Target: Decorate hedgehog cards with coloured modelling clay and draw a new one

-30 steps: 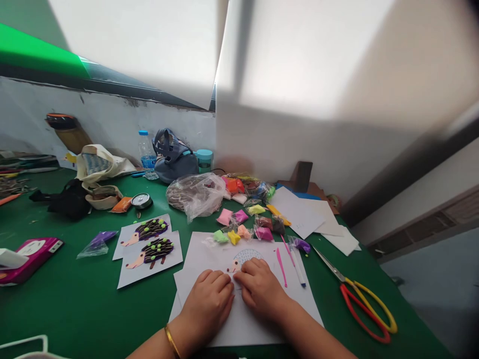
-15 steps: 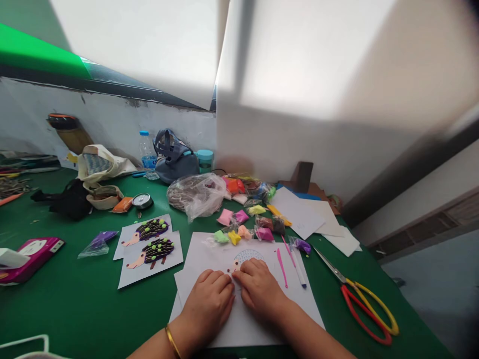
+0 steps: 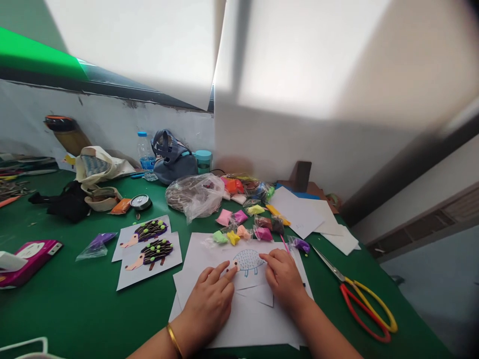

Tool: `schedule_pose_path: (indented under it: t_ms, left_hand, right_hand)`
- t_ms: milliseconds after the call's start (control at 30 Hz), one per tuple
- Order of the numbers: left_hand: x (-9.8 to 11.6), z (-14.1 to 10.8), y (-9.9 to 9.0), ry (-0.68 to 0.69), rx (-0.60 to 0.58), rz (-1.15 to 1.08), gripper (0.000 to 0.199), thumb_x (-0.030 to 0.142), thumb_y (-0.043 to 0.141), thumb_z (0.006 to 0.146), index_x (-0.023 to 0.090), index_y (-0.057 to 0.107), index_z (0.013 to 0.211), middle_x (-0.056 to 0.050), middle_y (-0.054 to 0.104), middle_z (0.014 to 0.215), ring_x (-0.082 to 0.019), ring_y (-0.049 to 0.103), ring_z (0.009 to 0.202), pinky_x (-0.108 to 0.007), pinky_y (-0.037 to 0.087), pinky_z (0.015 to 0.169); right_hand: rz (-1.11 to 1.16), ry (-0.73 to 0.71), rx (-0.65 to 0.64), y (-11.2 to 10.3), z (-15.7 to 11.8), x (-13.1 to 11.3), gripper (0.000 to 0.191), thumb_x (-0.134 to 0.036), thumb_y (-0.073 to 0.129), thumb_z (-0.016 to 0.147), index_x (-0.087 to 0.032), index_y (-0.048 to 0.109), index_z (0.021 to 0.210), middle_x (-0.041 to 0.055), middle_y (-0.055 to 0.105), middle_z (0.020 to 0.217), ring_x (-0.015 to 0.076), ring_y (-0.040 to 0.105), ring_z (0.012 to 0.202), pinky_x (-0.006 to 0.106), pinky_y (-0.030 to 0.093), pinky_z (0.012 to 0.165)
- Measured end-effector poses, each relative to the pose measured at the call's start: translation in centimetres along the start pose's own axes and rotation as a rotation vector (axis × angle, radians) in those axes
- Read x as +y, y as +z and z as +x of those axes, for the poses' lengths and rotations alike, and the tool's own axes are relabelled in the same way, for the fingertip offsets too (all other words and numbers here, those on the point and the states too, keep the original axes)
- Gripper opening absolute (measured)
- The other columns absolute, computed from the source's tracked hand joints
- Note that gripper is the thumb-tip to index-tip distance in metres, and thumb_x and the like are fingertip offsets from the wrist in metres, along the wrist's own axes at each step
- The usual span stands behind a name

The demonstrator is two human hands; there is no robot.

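A hedgehog drawing [image 3: 248, 260] in blue pen, with a clay face, lies on white paper [image 3: 254, 324] in front of me. My left hand [image 3: 212, 295] rests on the paper with fingers stretched out, its fingertips at the hedgehog's face and covering part of it. At the drawing's rear end, the extended index finger of my right hand [image 3: 286, 276] touches the sheet; the other fingers are loosely bent. Neither hand shows anything held. Just beyond are small packets of coloured clay, among them yellow clay [image 3: 234, 238] and green clay [image 3: 220, 237].
Large scissors [image 3: 361, 299] with red and yellow handles lie at the right. Two finished hedgehog cards [image 3: 127, 276] are on the left, near a purple clay packet [image 3: 99, 240]. A plastic bag [image 3: 194, 194], a blue bag [image 3: 175, 164] and a water bottle [image 3: 145, 157] stand farther back.
My right hand has moved right, from the hedgehog's face to its rear end, uncovering the body and legs. My left hand's fingers have spread and reached forward onto the face.
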State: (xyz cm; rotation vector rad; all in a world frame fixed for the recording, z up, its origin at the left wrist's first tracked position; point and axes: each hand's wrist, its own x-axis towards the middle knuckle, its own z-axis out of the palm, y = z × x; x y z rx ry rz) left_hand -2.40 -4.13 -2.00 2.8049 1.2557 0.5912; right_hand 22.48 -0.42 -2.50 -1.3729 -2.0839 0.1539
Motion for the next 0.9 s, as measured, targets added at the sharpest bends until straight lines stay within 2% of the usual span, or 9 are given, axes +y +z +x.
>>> schedule_pose_path:
  t_ms: [267, 400, 500, 600, 733, 900]
  left_hand:
    - [0.1, 0.2, -0.4, 0.004, 0.011, -0.018, 0.016, 0.012, 0.056, 0.082, 0.021, 0.063, 0.093, -0.004, 0.060, 0.135, -0.028, 0.047, 0.131, -0.046, 0.037, 0.103]
    - [-0.4, 0.3, -1.0, -0.047, 0.068, -0.025, 0.027, 0.021, 0.059, 0.084, 0.023, 0.060, 0.111, -0.008, 0.059, 0.135, -0.028, 0.053, 0.122, -0.046, 0.041, 0.100]
    - [-1.5, 0.8, -1.2, -0.123, 0.084, -0.044, 0.038, 0.024, 0.062, 0.084, 0.021, 0.055, 0.121, -0.010, 0.062, 0.128, -0.028, 0.057, 0.117, -0.045, 0.044, 0.097]
    - [-2.8, 1.7, -1.3, -0.149, 0.041, -0.061, 0.053, 0.030, 0.067, 0.082, 0.022, 0.050, 0.131, -0.010, 0.063, 0.127, -0.029, 0.057, 0.118, -0.047, 0.043, 0.099]
    - [-3.6, 2.8, -1.3, -0.158, -0.074, -0.091, 0.071, 0.038, 0.076, 0.074, 0.024, 0.046, 0.137, -0.010, 0.061, 0.131, -0.031, 0.053, 0.123, -0.049, 0.039, 0.102]
    - [-3.1, 2.9, -1.5, -0.189, -0.142, -0.139, 0.072, 0.038, 0.078, 0.073, 0.025, 0.048, 0.136, -0.009, 0.058, 0.135, -0.031, 0.050, 0.126, -0.051, 0.037, 0.103]
  right_hand:
    - [-0.068, 0.073, 0.039, 0.1, 0.1, 0.1, 0.037, -0.009, 0.045, 0.083, -0.018, 0.070, 0.109, 0.0074, 0.061, 0.089, 0.0225, 0.053, 0.086, 0.037, 0.040, 0.079]
    - [-0.087, 0.117, 0.002, 0.0, -0.2, 0.3, 0.038, -0.007, 0.047, 0.080, -0.022, 0.071, 0.106, 0.0059, 0.061, 0.089, 0.0221, 0.053, 0.088, 0.037, 0.038, 0.080]
    - [-0.077, 0.131, -0.031, 0.0, -0.2, 0.3, 0.037, -0.005, 0.048, 0.078, -0.022, 0.073, 0.099, 0.0053, 0.061, 0.089, 0.0217, 0.053, 0.089, 0.037, 0.037, 0.082]
    - [-0.066, 0.120, -0.035, -0.1, -0.2, 0.1, 0.034, -0.004, 0.048, 0.077, -0.022, 0.073, 0.093, 0.0049, 0.060, 0.088, 0.0210, 0.053, 0.087, 0.037, 0.036, 0.083]
    - [-0.053, 0.126, -0.022, -0.2, -0.2, 0.0, 0.031, -0.005, 0.047, 0.078, -0.022, 0.071, 0.088, 0.0047, 0.060, 0.088, 0.0208, 0.052, 0.087, 0.036, 0.035, 0.082]
    - [-0.047, 0.158, -0.039, -0.3, -0.2, 0.0, 0.036, -0.005, 0.046, 0.079, -0.022, 0.071, 0.098, 0.0055, 0.060, 0.090, 0.0220, 0.052, 0.090, 0.037, 0.034, 0.083]
